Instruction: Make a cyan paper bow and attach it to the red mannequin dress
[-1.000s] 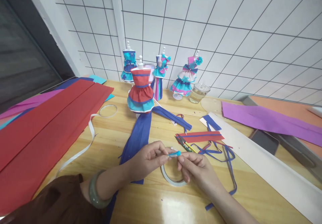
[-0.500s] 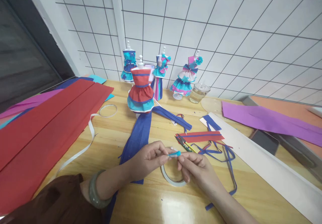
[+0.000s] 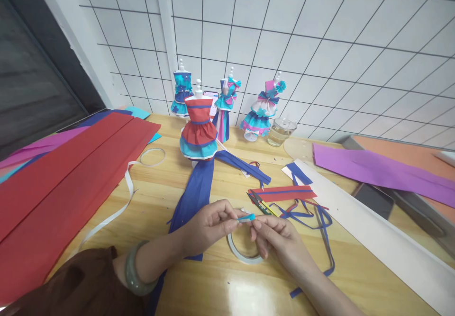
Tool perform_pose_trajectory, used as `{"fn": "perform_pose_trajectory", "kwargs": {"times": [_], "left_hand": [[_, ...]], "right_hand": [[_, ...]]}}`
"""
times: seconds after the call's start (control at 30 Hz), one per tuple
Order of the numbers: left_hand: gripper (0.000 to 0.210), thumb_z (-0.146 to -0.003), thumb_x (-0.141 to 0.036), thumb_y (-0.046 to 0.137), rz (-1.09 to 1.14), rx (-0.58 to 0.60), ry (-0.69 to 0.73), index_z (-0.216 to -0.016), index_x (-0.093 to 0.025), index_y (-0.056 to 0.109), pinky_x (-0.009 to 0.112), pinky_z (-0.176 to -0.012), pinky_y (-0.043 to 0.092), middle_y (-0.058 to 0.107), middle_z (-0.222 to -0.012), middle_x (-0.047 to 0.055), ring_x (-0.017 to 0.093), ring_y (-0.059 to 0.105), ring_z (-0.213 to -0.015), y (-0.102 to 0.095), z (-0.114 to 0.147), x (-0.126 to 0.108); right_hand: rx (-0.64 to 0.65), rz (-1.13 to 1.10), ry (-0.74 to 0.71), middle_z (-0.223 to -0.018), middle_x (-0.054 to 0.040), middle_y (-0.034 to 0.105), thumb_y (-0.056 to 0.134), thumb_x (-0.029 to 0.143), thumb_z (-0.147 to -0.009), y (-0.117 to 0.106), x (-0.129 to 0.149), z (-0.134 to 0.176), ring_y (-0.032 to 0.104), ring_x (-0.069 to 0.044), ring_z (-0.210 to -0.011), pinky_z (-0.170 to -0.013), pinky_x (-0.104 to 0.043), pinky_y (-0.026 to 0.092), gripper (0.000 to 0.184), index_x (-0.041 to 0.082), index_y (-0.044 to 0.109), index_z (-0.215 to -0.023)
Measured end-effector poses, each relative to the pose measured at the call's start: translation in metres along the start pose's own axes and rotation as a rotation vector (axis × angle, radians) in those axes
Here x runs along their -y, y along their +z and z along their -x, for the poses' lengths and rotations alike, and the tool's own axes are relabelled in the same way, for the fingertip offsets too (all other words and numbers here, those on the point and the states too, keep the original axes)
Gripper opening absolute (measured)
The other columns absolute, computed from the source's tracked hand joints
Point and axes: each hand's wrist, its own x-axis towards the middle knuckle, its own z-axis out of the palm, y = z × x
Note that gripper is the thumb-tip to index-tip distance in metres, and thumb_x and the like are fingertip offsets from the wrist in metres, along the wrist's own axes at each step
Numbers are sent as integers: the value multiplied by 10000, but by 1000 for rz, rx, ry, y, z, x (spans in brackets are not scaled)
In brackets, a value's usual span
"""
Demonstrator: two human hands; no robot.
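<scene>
Between my hands is a small folded turquoise paper strip with a whitish edge. My left hand pinches its left end between thumb and fingertips. At its right end, my right hand closes thumb and forefinger on it. Just below lies a roll of white tape, partly covered by my right hand. Thread snips with dark blades and a yellow part rest beyond my right hand, against a red paper strip with a blue line. A long blue crepe paper piece runs under my left forearm.
A miniature dress form in a red and turquoise dress stands ahead, several more behind it. A glass of liquid is at the back. Red paper covers the left; white paper and a dark phone lie right. Thin blue strips curl nearby.
</scene>
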Motion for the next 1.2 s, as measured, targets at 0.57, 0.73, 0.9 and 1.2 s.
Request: {"fn": "perform_pose_trajectory", "kwargs": {"times": [0.57, 0.73, 0.9, 1.2], "left_hand": [[79, -807, -229, 515, -34, 13, 9, -789, -163, 473, 374, -947, 331, 597, -1104, 113, 207, 490, -1110, -1, 0, 0], [86, -807, -236, 516, -43, 10, 5, -784, -163, 476, 375, -944, 330, 592, -1109, 120, 212, 487, -1113, -1, 1, -1], [90, -804, -241, 519, -32, 7, 1, -786, -163, 479, 374, -944, 327, 594, -1106, 119, 214, 477, -1123, -1, 1, 0], [115, -798, -271, 523, -30, 16, 11, -788, -162, 489, 382, -938, 327, 599, -1091, 114, 217, 502, -1087, 0, 2, -3]], "right_hand": [[-7, 13, 2, -346, 44, 493, 555, 365, -796, 1, 1, -1, 384, -46, -319, -407, -186, 269, 309, 126, 605, -607], [-2, -3, -9, -351, 45, 493, 545, 359, -805, 1, 0, 0, 384, -44, -319, -405, -182, 269, 308, 127, 602, -611], [7, -1, 0, -355, 43, 494, 551, 373, -797, 0, 1, 0, 390, -50, -318, -399, -184, 270, 313, 128, 600, -609], [-10, 3, 8, -358, 42, 488, 559, 381, -790, 1, -1, 0, 389, -59, -322, -403, -196, 265, 310, 131, 596, -610]]}}
